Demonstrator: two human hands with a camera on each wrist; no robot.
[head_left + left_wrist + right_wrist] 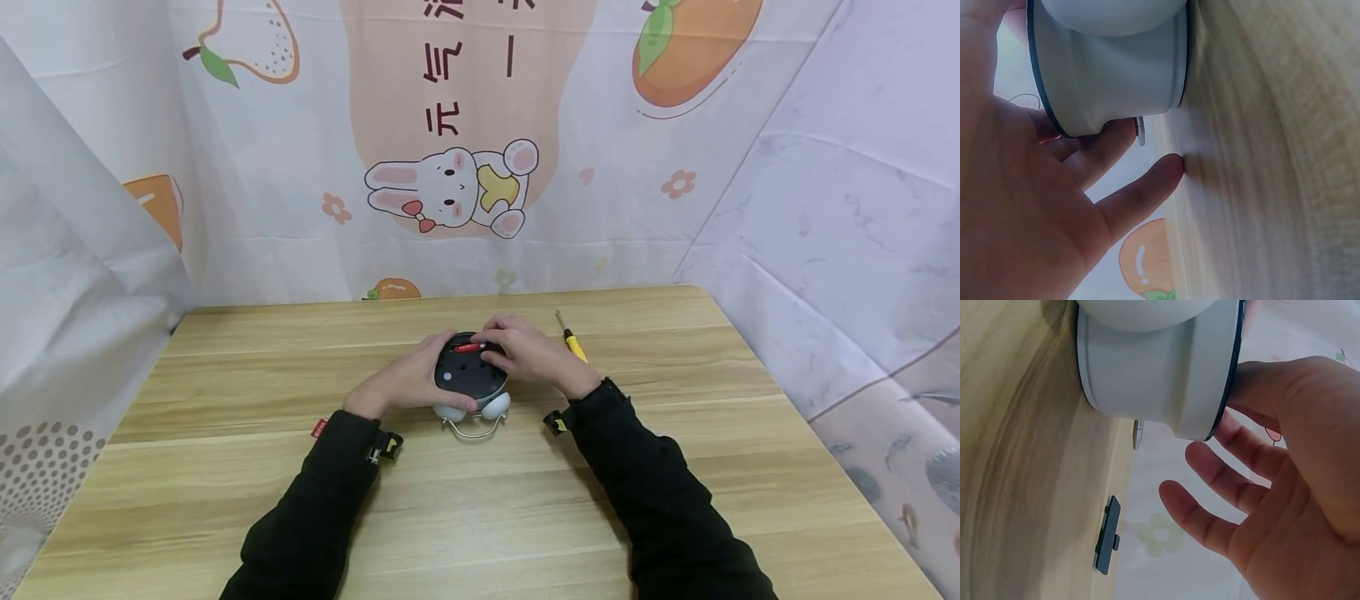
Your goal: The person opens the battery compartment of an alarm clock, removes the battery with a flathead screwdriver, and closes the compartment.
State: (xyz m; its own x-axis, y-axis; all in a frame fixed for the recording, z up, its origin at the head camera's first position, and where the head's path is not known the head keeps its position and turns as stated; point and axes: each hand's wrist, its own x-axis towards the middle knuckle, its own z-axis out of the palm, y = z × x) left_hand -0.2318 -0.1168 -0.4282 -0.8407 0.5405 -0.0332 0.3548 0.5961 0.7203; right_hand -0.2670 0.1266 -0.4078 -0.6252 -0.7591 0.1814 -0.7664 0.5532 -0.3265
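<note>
A twin-bell alarm clock (pixel 467 375) lies face down on the wooden table, its black back upward and its white bells and wire handle toward the person. In its back, a red battery (pixel 468 347) shows in the uncovered battery compartment. The left hand (pixel 408 372) grips the clock's left side, thumb across the near edge and fingers round the far side. At the compartment's right end, the right hand (pixel 528 354) has its thumb and index finger on the battery; its other fingers spread beside the clock's white casing (pixel 1141 375). The clock back hides those fingertips in the right wrist view.
A screwdriver (pixel 572 340) with a yellow and black handle lies right of the clock, partly behind the right hand. A small black battery cover (pixel 1107 536) rests on the table in the right wrist view. A printed curtain (pixel 285 167) hangs behind the table's far edge.
</note>
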